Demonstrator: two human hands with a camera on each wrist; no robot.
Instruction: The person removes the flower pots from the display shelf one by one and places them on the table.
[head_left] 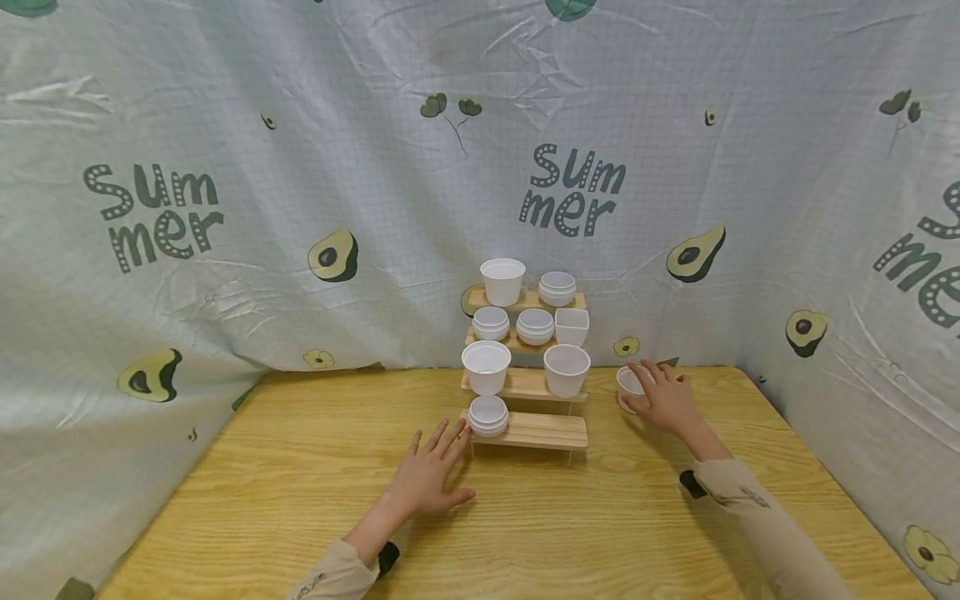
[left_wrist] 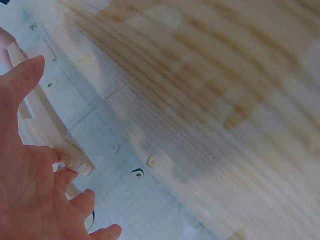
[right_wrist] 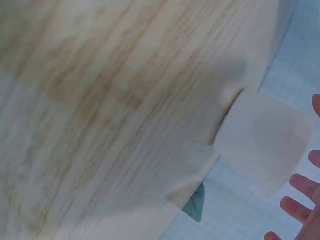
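Sleeves (head_left: 776, 533) of light tan are nearest to us, with a small black thing (head_left: 387, 558) under each wrist. They reach over a yellow wooden table (head_left: 315, 500). Next we see the left hand (head_left: 429, 481). Its fingers are spread and it grips nothing; its fingertips are right at the left end of the lowest wooden step (head_left: 547, 429). That step's long side runs left to right, and a round ribbed white jar (head_left: 487, 423) sits on its left part.

A bit farther, on the right, is the right hand (head_left: 667, 404). Its fingers reach over and around a white plastic cup (head_left: 624, 392), but they are not closed on it. We cannot tell if they touch it. The cup stands upright on the table, right of the steps, near the back edge. Its mouth points up, and its long axis goes straight up too.

Behind the lowest step, the second step (head_left: 525, 382) holds two tall white cups (head_left: 567, 377). Higher up and farther back we see two jars and a square white cup (head_left: 572, 329), then a big cup (head_left: 503, 286) and one more jar. Last comes the pale avocado cloth (head_left: 420, 192).
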